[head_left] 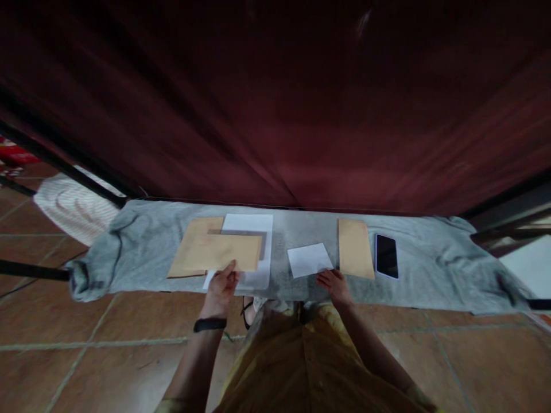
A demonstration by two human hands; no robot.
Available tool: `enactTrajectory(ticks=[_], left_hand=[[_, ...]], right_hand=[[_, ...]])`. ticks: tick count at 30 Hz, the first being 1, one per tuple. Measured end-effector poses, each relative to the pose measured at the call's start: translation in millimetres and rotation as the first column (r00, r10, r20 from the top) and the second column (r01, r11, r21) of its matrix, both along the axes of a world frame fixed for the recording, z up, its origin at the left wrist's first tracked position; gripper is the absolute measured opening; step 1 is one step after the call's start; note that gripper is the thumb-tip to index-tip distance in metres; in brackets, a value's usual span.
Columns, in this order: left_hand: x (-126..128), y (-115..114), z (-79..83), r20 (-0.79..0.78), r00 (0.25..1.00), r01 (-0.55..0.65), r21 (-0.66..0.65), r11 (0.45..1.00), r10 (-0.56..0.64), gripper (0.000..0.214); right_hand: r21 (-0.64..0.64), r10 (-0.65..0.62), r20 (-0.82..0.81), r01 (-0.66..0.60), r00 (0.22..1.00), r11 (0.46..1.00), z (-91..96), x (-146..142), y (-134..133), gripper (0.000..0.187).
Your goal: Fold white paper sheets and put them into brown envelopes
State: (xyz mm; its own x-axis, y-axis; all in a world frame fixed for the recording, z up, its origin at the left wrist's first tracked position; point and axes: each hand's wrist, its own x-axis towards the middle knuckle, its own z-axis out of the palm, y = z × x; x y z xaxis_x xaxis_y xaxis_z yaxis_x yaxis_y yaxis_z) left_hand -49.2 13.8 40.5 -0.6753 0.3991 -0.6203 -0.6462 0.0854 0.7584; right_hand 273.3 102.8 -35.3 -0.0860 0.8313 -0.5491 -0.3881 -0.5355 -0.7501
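My left hand (pixel 224 284), with a dark band on its wrist, pinches the lower edge of a brown paper envelope (pixel 232 249). That envelope lies over or just above more brown envelopes (pixel 179 261) and white paper sheets (pixel 253 222), hiding part of them. To the right, my right hand (pixel 334 282) grips the lower right corner of a small white sheet of paper (pixel 309 259); whether it is folded I cannot tell. Close beside that hand lies another brown envelope (pixel 355 249).
A phone (pixel 386 256) with a dark screen lies right of the brown envelope. Grey cloth (pixel 434 261) covers the long narrow surface. Behind it hangs a dark red curtain (pixel 301 143). Dark frame bars (pixel 34 269) stand at the left, near striped white cloth (pixel 80 203). Tiled floor (pixel 129 367) lies below.
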Motion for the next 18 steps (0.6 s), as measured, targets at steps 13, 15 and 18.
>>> enactTrajectory(ticks=[13, 15, 18], left_hand=[[53, -2, -34.2, 0.013, 0.999, -0.037, 0.034, 0.999, 0.037, 0.024], [57, -2, -34.6, 0.024, 0.999, -0.035, 0.052, 0.998, 0.034, 0.024], [65, -2, -34.1, 0.038, 0.999, -0.022, 0.073, 0.997, 0.019, 0.02]], right_hand=[[-0.096, 0.182, 0.062, -0.175, 0.981, 0.98, 22.6, 11, -24, 0.028], [-0.069, 0.261, 0.075, -0.256, 0.962, 0.964, 26.3, -4, -28, 0.027], [0.029, 0.368, 0.137, -0.376, 0.919, 0.926, 32.4, -39, -29, 0.032]])
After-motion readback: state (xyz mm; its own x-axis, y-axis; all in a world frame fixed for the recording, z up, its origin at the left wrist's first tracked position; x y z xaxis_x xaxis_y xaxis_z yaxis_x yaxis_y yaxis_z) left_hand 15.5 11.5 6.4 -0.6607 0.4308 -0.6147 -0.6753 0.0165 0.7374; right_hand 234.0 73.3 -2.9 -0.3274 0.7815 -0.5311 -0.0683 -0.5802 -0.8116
